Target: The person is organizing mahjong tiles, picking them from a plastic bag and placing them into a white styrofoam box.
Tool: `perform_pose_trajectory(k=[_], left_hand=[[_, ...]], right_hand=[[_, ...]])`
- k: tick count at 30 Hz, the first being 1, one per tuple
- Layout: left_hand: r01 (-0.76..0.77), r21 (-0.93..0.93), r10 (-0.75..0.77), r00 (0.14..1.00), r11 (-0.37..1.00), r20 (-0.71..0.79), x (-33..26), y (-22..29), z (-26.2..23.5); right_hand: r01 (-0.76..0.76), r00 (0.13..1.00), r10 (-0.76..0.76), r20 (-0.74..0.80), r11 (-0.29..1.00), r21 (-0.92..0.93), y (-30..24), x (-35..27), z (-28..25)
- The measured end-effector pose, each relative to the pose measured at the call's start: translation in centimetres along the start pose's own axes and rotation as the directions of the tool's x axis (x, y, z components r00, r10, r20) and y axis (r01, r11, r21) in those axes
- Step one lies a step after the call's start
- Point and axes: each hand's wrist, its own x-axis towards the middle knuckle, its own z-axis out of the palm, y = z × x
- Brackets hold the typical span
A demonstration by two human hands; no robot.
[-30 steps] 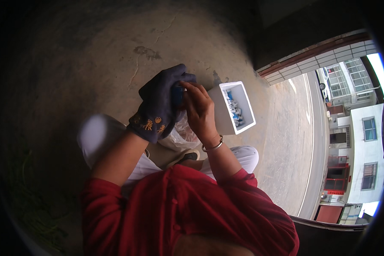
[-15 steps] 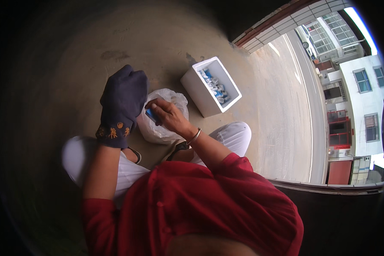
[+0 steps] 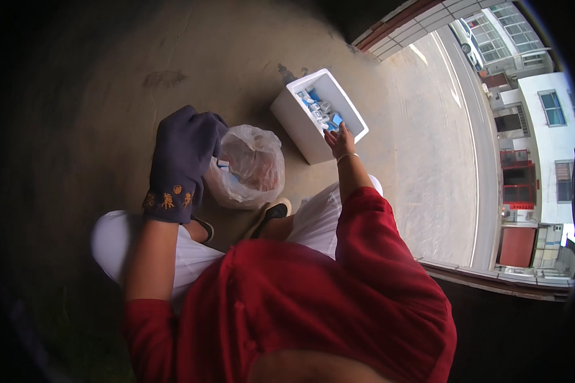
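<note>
A dark purple mitt-like cloth with gold marks covers my left hand (image 3: 184, 153), so its fingers are hidden. It is bent over the left side of a translucent white plastic bag (image 3: 262, 182). A small white-and-blue item (image 3: 223, 165) shows beside the mitt inside the bag's rim; whether the hand touches it I cannot tell. My right hand (image 3: 343, 142), bare with a bangle at the wrist, reaches over the near rim of a white foam box (image 3: 298, 132), fingers apart. Just beyond its fingertips is a small blue block-like piece (image 3: 337, 119). Several white and blue pieces (image 3: 316, 107) lie in the box.
The bag stands on a concrete floor (image 3: 191, 57) between my white-trousered knees, near my dark shoes (image 3: 276, 212). To the right, a tiled doorway edge (image 3: 390, 48) borders a paved street, with a parked white car (image 3: 469, 48) and buildings beyond.
My right hand has moved from the plastic bag rightward to the foam box, and the blue piece it held is now over the box. My left hand stays at the bag, whose mouth is now visible.
</note>
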Motion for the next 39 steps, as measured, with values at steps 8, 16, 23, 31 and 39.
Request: perform_pose_trajectory(k=[8,16,23,31,39], left_hand=[[0.199,-0.584,-0.299,0.951,0.787,-0.078,1.0,0.2,1.3],[0.325,-0.455,-0.389,0.92,0.829,-0.053,2.4,-3.4,1.9],[0.64,-0.514,-0.72,0.692,0.572,0.061,2.3,-6.6,1.4],[0.367,-0.888,-0.721,0.532,-0.276,0.444,4.3,-4.3,1.6],[0.516,-0.857,-0.772,0.553,0.02,0.314,3.1,-5.3,2.6]], right_hand=[[0.056,0.895,0.196,0.401,0.841,-0.537,11.3,-4.3,4.2],[0.691,0.678,0.261,0.687,0.093,-0.717,22.1,-5.2,7.5],[0.854,0.514,0.443,0.734,-0.187,-0.485,24.6,-6.4,12.8],[0.894,0.438,0.461,0.772,-0.133,-0.428,28.6,-3.3,12.2],[0.859,0.507,0.371,0.778,-0.146,-0.49,27.1,-4.9,8.0]])
